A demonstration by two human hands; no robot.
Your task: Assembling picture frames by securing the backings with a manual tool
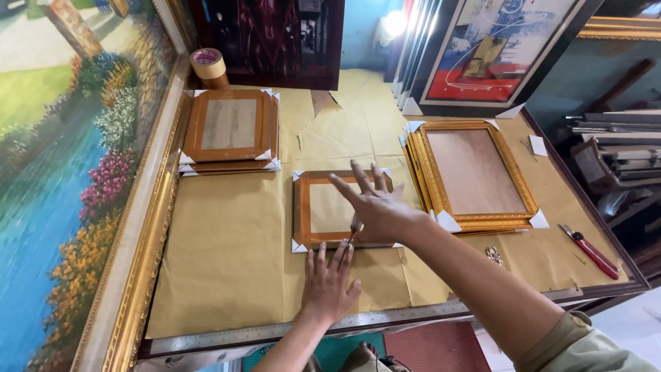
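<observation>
Small orange frame lies face-down mid-surface, cardboard corners already on. Left hand lies spread flat, steadying its near edge; right hand pinches a small tool there, other fingers splayed. Backing seemingly half-fastened.

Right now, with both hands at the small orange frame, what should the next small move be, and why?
Probably press the tool tip down into the frame's near rail. The right hand holds it upright at the near edge of the small orange frame, fingers spread, while the left hand lies flat on the brown paper just below, bracing.
</observation>
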